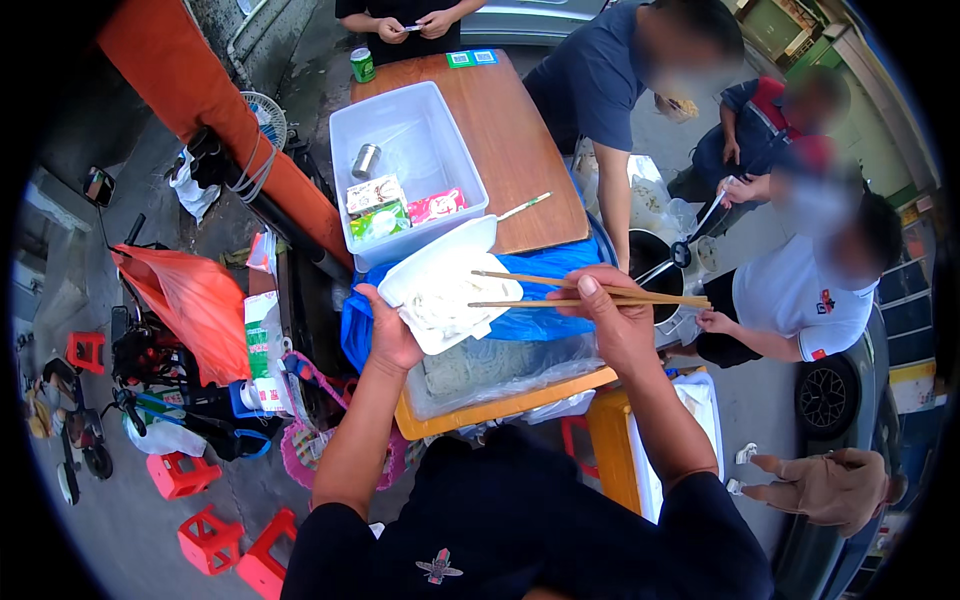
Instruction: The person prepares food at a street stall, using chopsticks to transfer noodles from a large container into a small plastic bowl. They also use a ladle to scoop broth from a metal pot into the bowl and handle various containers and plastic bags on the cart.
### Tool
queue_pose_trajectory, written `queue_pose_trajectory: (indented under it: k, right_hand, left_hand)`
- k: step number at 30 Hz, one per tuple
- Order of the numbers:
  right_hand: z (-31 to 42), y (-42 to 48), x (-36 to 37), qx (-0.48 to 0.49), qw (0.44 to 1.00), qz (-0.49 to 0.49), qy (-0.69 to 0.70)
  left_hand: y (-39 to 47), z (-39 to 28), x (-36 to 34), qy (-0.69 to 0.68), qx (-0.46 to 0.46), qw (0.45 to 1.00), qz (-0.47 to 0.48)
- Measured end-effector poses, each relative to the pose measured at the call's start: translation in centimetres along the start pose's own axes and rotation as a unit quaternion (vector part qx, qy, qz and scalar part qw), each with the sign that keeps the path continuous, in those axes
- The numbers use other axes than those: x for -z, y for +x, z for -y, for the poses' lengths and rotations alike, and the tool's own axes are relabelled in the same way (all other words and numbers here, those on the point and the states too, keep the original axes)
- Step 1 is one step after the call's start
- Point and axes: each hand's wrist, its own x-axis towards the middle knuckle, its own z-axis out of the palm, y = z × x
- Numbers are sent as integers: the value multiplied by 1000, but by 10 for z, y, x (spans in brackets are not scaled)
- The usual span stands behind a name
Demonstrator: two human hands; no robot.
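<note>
My left hand (391,330) holds a white lidded takeaway box (427,343) from its left side, tilted with its lid up. White noodles (442,304) lie inside it. Above my right forearm, my right hand (619,315) grips a pair of long wooden chopsticks (525,303). Their tips reach over the noodles and stand a little apart; whether they touch the food I cannot tell. Beneath the box is a yellow crate (510,409) lined with clear plastic, with a greyish mass of noodles (480,367) in it. Blue plastic sheeting (540,322) covers its far part.
Beyond the crate, a translucent plastic tub (469,161) with boxed packs and a can stands on a wooden tabletop (510,112). An orange folded canopy (225,105) leans at left. At right, people gather around a dark pot (652,259). Red stools (210,536) stand lower left.
</note>
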Motion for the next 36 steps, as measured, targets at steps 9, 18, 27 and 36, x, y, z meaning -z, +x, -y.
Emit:
queue_pose_trajectory:
  k: [9,18,27,36]
  right_hand:
    - [-90,-23,49,-192,980,36,42]
    - [-253,-36,-6,-19,925,293,-241]
    - [-240,-55,24,-67,940,227,-244]
    - [-240,-60,39,-65,962,141,-224]
  left_hand:
    - [85,-58,-39,77,-102,985,-115]
    - [227,-126,-4,105,-210,958,-165]
    - [309,-159,2,162,-234,946,-157]
    - [361,-207,-10,186,-207,916,-289]
